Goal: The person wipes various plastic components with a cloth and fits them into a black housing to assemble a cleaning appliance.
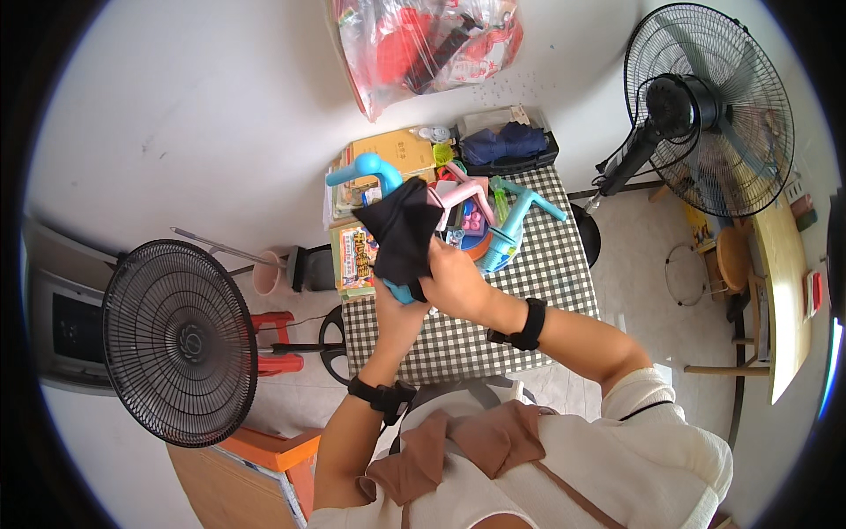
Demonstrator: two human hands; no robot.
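Cream top (608, 463) | black cloth (401, 229) held up | checked tablecloth (564, 273) | black fans (181, 344) both sides

A: Fans?
B: Counted 2: a left fan (189, 344) beyond the left edge of the table (557, 264), a right fan (683, 104) beyond the right edge.
A: Bent tubes?
B: n = 3. One blue tube (367, 165) was over the far-left corner, one pink tube (471, 187) was near the far edge, one teal tube (509, 231) was toward the right edge.
A: Black cloths?
B: One black cloth (405, 229). Hands totalled 2, one left hand (398, 316) and one right hand (458, 280); wristbands (531, 324) also 2, one per arm.
A: Books?
B: Several books (401, 150) at the far-left corner; overlap prevented an exact count.
A: Clear plastic bags?
B: One plastic bag (432, 48), above the far edge.
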